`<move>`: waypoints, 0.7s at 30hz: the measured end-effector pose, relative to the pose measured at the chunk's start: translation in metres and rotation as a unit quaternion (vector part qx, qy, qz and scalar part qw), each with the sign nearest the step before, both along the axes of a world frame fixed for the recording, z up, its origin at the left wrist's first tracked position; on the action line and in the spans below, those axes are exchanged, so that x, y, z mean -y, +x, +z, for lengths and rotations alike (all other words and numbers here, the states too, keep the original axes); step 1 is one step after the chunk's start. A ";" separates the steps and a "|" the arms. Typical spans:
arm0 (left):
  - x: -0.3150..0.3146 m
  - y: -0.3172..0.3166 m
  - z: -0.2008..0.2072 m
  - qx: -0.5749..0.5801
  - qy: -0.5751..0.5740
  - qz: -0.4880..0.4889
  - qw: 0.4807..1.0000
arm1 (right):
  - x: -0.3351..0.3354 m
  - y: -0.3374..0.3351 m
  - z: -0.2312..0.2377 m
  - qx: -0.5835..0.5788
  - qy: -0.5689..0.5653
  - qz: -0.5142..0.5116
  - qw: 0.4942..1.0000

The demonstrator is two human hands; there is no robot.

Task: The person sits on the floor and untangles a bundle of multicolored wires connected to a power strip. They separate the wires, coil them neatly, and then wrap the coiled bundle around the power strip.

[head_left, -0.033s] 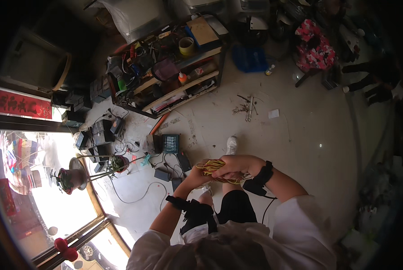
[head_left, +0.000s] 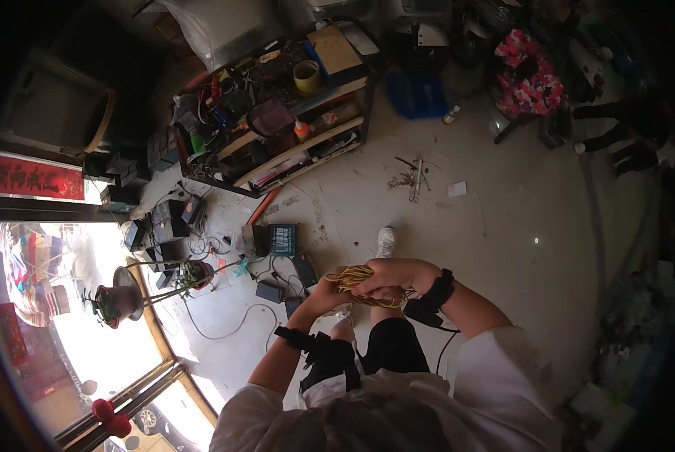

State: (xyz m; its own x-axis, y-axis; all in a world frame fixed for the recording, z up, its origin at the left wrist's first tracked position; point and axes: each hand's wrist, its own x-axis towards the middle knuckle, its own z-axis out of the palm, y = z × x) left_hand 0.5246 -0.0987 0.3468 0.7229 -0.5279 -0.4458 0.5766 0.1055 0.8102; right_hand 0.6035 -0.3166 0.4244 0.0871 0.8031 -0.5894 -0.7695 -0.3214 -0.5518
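Observation:
A bundle of thin yellow and red wire [head_left: 350, 279] is held in front of my body, above my knees. My left hand [head_left: 325, 294] grips its left side, with most of the fingers hidden behind the strands. Across the front and right side, my right hand [head_left: 394, 277] has its fingers wrapped over the bundle. Some strands show below the right fingers. A black strap with a small box is on each of my forearms, and a black cable hangs from the right one.
A tool cart [head_left: 300, 154] loaded with tools and tape stands ahead on the left. Black boxes [head_left: 169, 221], chargers and cables spread over the floor at left. A plant stand [head_left: 128, 290] is by the glass door. Long metal tools [head_left: 416, 182] lie ahead; a blue object [head_left: 416, 96] is farther off.
The whole view has shifted very slightly. Both hands stay closed on the wire bundle, with no other visible difference.

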 end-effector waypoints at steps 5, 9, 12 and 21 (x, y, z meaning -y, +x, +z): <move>0.045 0.088 -0.049 0.047 0.077 -0.074 0.993 | 0.057 0.071 -0.060 0.044 0.029 -0.009 0.999; 0.087 0.142 -0.109 0.189 0.195 -0.133 0.953 | 0.090 0.115 -0.130 0.131 -0.068 0.075 0.986; 0.109 0.196 -0.172 0.381 0.301 -0.176 0.856 | 0.111 0.137 -0.197 0.354 -0.119 0.060 0.926; 0.115 0.260 -0.395 0.486 0.328 -0.188 0.788 | 0.119 0.155 -0.439 0.531 -0.165 0.040 0.830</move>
State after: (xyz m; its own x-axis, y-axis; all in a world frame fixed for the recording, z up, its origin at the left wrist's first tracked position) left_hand 0.7850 -0.2132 -0.0485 0.7382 -0.6732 -0.0440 -0.4601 -0.5501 0.6969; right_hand 0.7589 -0.4356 -0.0150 0.6521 0.6410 -0.4048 0.1250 -0.6176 -0.7765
